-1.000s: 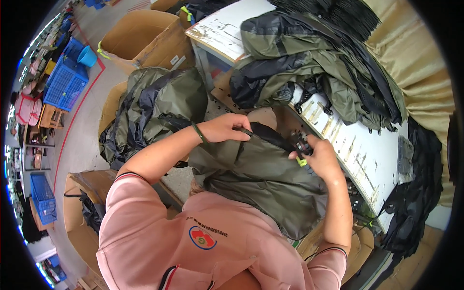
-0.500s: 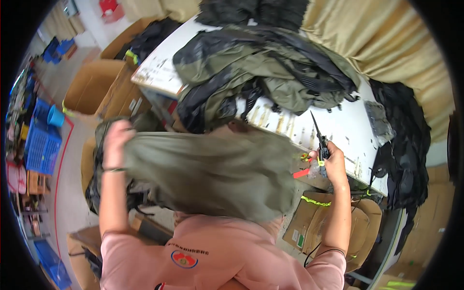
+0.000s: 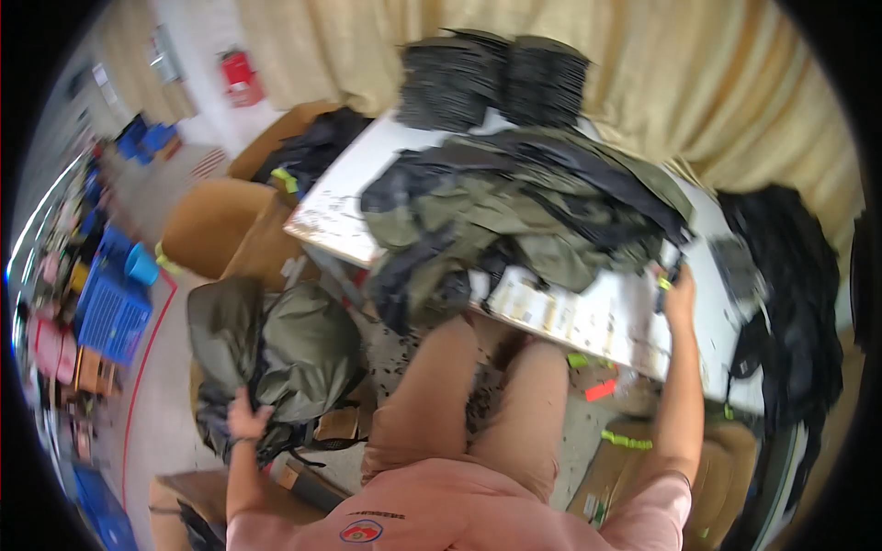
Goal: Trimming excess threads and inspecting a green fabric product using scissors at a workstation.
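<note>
Reaching down, left hand grips olive fabric pile; right hand clasps a dark tool.

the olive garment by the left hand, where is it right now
In the head view the olive garment lies on a heap in a cardboard box low on the person's left, under the left hand, beside the white table.

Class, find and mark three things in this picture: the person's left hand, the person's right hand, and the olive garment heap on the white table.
left hand (image 3: 246,424), head view, back of the hand.
right hand (image 3: 680,296), head view, knuckles.
olive garment heap (image 3: 524,216), head view, middle of the top fold.
</note>
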`<move>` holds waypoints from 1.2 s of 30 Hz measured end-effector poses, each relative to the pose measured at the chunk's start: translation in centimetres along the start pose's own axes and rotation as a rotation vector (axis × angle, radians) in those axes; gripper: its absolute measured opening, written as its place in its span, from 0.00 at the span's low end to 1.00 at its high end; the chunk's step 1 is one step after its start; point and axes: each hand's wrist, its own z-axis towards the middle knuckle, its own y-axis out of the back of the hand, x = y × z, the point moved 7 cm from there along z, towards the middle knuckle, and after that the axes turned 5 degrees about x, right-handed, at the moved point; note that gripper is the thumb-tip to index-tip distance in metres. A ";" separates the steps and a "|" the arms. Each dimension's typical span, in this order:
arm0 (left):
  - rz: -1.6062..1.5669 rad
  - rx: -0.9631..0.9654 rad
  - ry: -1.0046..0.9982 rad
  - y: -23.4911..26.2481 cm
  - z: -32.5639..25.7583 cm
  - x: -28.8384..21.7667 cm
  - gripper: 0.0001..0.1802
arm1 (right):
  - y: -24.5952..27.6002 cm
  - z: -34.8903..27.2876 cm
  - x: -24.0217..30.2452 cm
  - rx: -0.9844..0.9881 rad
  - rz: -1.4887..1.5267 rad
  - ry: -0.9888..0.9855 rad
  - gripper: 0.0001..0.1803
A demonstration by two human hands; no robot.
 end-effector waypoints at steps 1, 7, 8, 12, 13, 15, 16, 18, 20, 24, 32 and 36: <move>0.059 0.182 0.061 -3.8 0.5 -0.1 0.56 | 0.1 0.8 -0.1 -0.078 0.064 0.015 0.33; -0.017 0.680 0.230 -13.3 8.0 -3.2 0.63 | 4.6 11.1 -16.0 -0.133 -0.210 -0.273 0.39; 0.018 0.854 0.199 -12.8 8.5 -2.6 0.65 | 3.8 12.3 -18.9 -0.056 -0.008 -0.358 0.34; 0.031 1.052 0.183 -13.2 9.4 -1.0 0.60 | 2.1 18.8 -22.5 -0.140 0.626 -0.427 0.24; 0.130 1.109 0.148 -12.3 8.9 0.3 0.56 | -1.4 19.4 -21.8 -0.110 0.688 -0.546 0.23; 0.224 1.169 0.076 -11.3 9.9 0.0 0.53 | -2.8 20.7 -20.6 -0.124 0.754 -0.531 0.24; 0.159 1.202 0.292 -10.4 10.2 0.2 0.46 | -2.8 21.2 -20.2 -0.147 0.818 -0.513 0.24; 0.133 1.131 0.272 -7.1 12.9 -3.6 0.34 | -0.1 22.2 -19.6 -0.091 0.722 -0.481 0.25; 0.022 0.874 -0.069 -0.2 15.3 -13.6 0.25 | 2.5 22.4 -18.2 -0.038 0.683 -0.387 0.25; -0.358 0.255 -0.608 10.3 15.2 -26.0 0.16 | 4.4 20.9 1.0 -0.006 0.954 -0.069 0.17; -0.612 -0.257 -1.183 23.4 8.7 -48.7 0.34 | 17.8 7.3 24.5 -0.088 0.830 0.446 0.07; -0.534 -0.348 -1.237 24.2 5.8 -57.8 0.45 | 24.9 0.2 22.4 -0.170 0.411 0.708 0.12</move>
